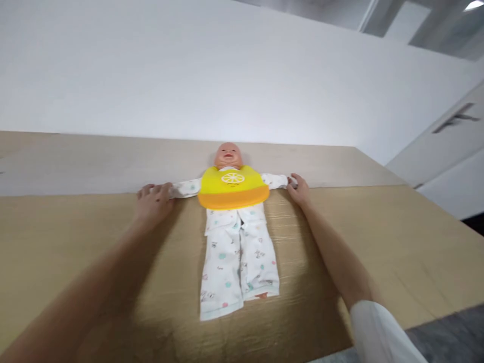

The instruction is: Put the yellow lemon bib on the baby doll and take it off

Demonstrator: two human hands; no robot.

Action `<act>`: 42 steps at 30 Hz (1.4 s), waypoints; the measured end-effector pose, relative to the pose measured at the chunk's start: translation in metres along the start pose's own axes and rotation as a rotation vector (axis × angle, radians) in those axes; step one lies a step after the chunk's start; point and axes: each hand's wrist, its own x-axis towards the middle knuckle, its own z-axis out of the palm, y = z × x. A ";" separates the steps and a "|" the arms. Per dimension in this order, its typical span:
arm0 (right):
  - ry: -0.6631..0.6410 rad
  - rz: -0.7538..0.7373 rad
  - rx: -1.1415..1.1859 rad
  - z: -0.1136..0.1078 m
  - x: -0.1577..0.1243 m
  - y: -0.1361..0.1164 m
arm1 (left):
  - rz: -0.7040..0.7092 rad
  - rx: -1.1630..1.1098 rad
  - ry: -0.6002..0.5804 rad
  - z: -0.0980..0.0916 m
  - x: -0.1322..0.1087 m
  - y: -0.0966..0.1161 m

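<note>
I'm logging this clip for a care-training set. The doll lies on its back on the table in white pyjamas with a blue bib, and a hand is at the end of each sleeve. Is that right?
Not quite: the bib is yellow and orange, not blue, as the head view shows. The rest holds: the doll lies on its back on the table in white pyjamas, with the left hand and right hand at the sleeve ends.

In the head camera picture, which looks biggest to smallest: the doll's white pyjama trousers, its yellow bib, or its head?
1. White pyjama trousers
2. Yellow bib
3. Doll's head

The trousers lie nearer the camera, which inflates them somewhat, but the order looks clear.
</note>
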 end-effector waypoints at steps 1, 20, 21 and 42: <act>-0.024 0.066 0.088 0.003 0.005 0.001 | -0.006 0.005 0.012 0.004 0.003 -0.003; -0.053 0.068 0.003 -0.005 -0.001 -0.008 | 0.265 -0.224 0.327 0.004 -0.027 0.058; -0.049 0.068 -0.003 -0.007 -0.006 -0.009 | 0.256 -0.238 0.332 0.005 -0.027 0.057; -0.260 -0.234 -0.279 -0.008 -0.077 -0.041 | 0.186 -0.144 0.274 0.016 -0.021 0.048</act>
